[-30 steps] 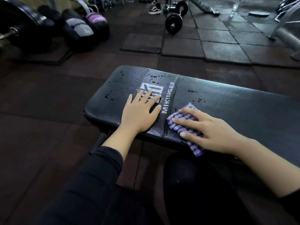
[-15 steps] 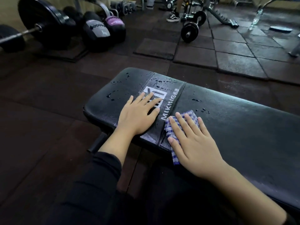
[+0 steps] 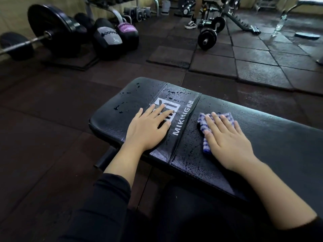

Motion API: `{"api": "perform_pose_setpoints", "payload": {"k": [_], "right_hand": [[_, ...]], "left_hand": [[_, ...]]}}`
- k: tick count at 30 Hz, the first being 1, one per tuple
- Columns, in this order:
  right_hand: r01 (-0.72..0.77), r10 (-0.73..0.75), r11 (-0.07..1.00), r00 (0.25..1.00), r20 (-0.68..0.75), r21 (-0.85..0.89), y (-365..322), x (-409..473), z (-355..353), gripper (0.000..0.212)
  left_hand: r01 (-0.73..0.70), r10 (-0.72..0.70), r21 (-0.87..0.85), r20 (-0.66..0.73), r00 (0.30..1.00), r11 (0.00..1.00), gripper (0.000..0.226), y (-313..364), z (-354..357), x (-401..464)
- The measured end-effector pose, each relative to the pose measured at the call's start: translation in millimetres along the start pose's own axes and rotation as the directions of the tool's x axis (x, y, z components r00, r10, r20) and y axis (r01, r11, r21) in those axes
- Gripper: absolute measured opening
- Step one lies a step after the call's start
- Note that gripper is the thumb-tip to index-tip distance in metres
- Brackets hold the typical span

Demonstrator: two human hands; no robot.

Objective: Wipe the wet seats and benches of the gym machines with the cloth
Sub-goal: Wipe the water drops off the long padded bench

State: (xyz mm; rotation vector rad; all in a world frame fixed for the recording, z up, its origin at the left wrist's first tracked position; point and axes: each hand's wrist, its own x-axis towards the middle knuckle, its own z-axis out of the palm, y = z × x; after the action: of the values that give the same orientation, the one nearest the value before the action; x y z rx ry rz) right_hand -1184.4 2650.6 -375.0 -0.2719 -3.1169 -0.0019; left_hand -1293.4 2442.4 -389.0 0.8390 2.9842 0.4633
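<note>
A black padded bench with a white logo stretches across the view, its left end speckled with water drops. My left hand lies flat on the logo panel, fingers straight. My right hand presses a blue-and-white checked cloth flat against the pad just right of the logo seam, fingers extended over it. Most of the cloth is hidden under the palm. Fine wet smears show on the pad near the cloth.
Medicine balls and a loaded barbell sit on the floor at the back left. A small barbell and another person's shoe are further back. A water bottle stands at the far right on rubber floor tiles.
My right hand slid the cloth away from the near edge, up and to the right across the pad. The left hand stayed on the logo. The camera tilted up a little.
</note>
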Motion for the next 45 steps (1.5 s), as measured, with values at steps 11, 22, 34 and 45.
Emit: {"api": "perform_pose_setpoints", "payload": {"k": [11,22,34,45], "right_hand": [[0.05,-0.049,0.995,0.999,-0.013,0.085,-24,20,4,0.06],[0.085,-0.076,0.995,0.987,-0.144,0.058,-57,-26,14,0.067],[-0.021,0.021,1.0,1.0,0.021,-0.011,-11,-6,-1,0.077],[-0.006,0.007,1.0,1.0,0.022,-0.023,46,116,-1,0.055]], "left_hand": [[0.014,-0.014,0.018,0.0,1.0,1.0,0.047,0,-1,1],[0.051,-0.051,0.025,0.016,0.999,0.998,0.048,5,-2,4],[0.115,-0.117,0.052,0.032,0.993,0.992,0.05,7,-4,19],[0.117,-0.119,0.057,0.02,0.993,0.991,0.051,6,-1,28]]}}
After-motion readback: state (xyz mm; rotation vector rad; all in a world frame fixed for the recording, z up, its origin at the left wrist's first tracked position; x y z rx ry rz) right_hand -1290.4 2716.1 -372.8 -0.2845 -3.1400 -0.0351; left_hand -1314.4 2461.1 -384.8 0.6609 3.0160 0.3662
